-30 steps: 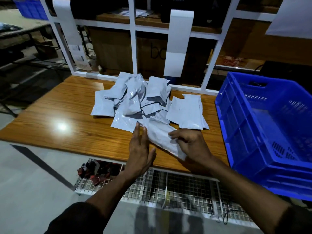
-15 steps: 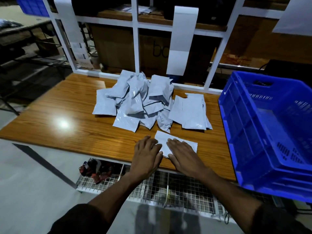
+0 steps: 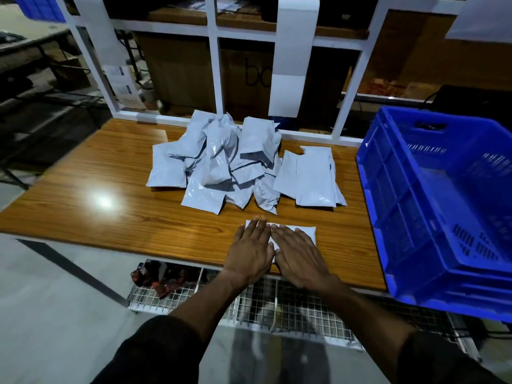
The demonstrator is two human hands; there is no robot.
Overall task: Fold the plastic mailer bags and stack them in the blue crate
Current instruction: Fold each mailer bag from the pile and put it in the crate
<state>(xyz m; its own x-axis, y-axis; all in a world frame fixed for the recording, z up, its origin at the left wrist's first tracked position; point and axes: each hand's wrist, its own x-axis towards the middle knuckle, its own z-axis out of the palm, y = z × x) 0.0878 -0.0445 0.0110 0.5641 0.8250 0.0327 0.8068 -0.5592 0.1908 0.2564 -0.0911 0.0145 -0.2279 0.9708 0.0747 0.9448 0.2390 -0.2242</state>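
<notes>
A folded white mailer bag (image 3: 304, 231) lies flat near the front edge of the wooden table (image 3: 110, 212). My left hand (image 3: 252, 250) and my right hand (image 3: 297, 254) press on it side by side, fingers straight, and cover most of it. Behind it sits a loose pile of grey-white mailer bags (image 3: 221, 167). To the pile's right lies a flatter stack of mailer bags (image 3: 314, 178). The blue crate (image 3: 432, 206) stands at the table's right end, tilted toward me, with no bags visible inside.
A white frame (image 3: 216, 79) with hanging white sheets closes the table's back edge. A wire mesh shelf (image 3: 277, 309) holding a red and black object (image 3: 155, 275) runs under the front edge. Bare wood spreads left of the pile.
The bag was pulled from the pile toward the front edge and folded smaller. Both hands went from handling it to pressing flat on it, and have drawn close together.
</notes>
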